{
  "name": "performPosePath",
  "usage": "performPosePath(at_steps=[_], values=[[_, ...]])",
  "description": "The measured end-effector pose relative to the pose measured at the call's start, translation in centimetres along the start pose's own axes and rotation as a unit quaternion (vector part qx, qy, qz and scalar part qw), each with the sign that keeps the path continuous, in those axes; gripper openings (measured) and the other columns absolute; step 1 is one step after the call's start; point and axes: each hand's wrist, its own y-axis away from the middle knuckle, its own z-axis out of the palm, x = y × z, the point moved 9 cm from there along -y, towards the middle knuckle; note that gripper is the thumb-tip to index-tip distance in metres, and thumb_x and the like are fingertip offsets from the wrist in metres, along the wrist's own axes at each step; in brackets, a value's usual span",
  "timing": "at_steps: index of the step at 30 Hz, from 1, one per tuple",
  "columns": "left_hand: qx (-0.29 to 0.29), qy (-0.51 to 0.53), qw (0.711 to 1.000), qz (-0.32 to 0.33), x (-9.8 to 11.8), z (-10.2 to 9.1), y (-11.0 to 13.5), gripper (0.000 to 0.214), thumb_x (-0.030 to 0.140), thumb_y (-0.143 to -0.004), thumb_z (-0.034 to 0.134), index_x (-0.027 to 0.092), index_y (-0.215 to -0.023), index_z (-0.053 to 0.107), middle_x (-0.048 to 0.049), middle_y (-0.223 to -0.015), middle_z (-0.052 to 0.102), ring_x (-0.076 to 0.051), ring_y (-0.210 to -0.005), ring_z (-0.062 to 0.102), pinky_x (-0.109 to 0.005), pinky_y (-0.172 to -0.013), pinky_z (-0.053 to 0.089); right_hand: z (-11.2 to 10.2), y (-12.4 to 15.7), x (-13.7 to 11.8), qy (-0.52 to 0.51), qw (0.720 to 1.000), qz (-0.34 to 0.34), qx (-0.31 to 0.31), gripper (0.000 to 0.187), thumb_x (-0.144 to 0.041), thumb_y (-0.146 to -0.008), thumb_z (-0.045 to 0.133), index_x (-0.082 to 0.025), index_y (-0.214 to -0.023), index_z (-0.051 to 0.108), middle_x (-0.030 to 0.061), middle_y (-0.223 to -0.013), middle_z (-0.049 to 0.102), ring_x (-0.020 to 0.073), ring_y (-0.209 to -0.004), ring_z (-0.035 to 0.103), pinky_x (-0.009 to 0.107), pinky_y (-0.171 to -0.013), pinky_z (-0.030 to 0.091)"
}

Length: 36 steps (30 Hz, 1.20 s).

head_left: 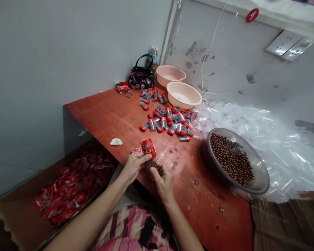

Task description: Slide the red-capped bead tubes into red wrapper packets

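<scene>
Packet [148, 147], red: left hand [134, 165] pinching; long axis away from wearer, far end tilted left. Container [152, 164], brown-filled: right hand [163, 179] gripping.

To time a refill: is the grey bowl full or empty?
Partly full: brown balls lie in the grey bowl, and its bare inner wall shows at picture right. Their depth I cannot tell.

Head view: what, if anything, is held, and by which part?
The left hand pinches a flat red piece by its lower edge; the right hand seemingly grips brown balls, exact hold unclear.
</scene>
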Motion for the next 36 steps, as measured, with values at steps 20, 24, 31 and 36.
performPosePath(at_steps=[20, 24, 31, 36], values=[[-0.111, 0.006, 0.989, -0.096, -1.0, 0.6, 3.2, 0.016, 0.021, -0.069, 0.063, 0.006, -0.066, 0.064, -0.0117, -0.071, 0.067, -0.021, -0.070, 0.063, -0.034, -0.075, 0.048, 2.6, -1.7, 0.0, -0.129, 0.985, 0.048, -0.102, 0.036, -0.022, -0.056, 0.074, -0.020, -0.066, 0.039, -0.0118, -0.042, 0.047, 0.0054, -0.031, 0.042, 0.014, -0.032, 0.032], [0.055, 0.093, 0.994, -0.012, 0.6, -4.8, 5.6, 0.024, 0.031, -0.069, 0.063, 0.011, -0.082, 0.065, -0.0118, -0.094, 0.067, -0.024, -0.091, 0.060, -0.034, -0.080, 0.048, 3.0, -1.6, -0.4, -0.129, 0.981, 0.051, -0.134, 0.032, -0.026, -0.057, 0.072, -0.019, -0.069, 0.043, -0.0090, -0.048, 0.052, 0.0058, -0.033, 0.045, 0.015, -0.034, 0.034], [0.118, -0.282, 0.943, 0.132, 2.4, -6.3, 5.4, 0.041, 0.040, -0.073, 0.055, 0.017, -0.107, 0.058, -0.0116, -0.110, 0.061, -0.026, -0.100, 0.055, -0.040, -0.086, 0.044, -0.4, -2.1, 0.0, -0.075, 0.995, 0.044, -0.044, 0.022, -0.036, -0.077, 0.054, -0.016, -0.068, 0.048, -0.0025, -0.053, 0.057, 0.0053, -0.037, 0.046, 0.015, -0.036, 0.033], [0.048, -0.644, 0.685, 0.338, 3.3, 0.1, 1.8, 0.033, 0.030, -0.076, 0.054, 0.023, -0.108, 0.059, -0.0077, -0.124, 0.050, -0.030, -0.123, 0.031, -0.053, -0.100, 0.018, -0.6, -1.7, 0.3, -0.041, 0.997, 0.049, -0.044, 0.024, -0.038, -0.075, 0.056, -0.017, -0.067, 0.048, -0.0024, -0.054, 0.058, 0.0061, -0.037, 0.046, 0.016, -0.036, 0.033]])
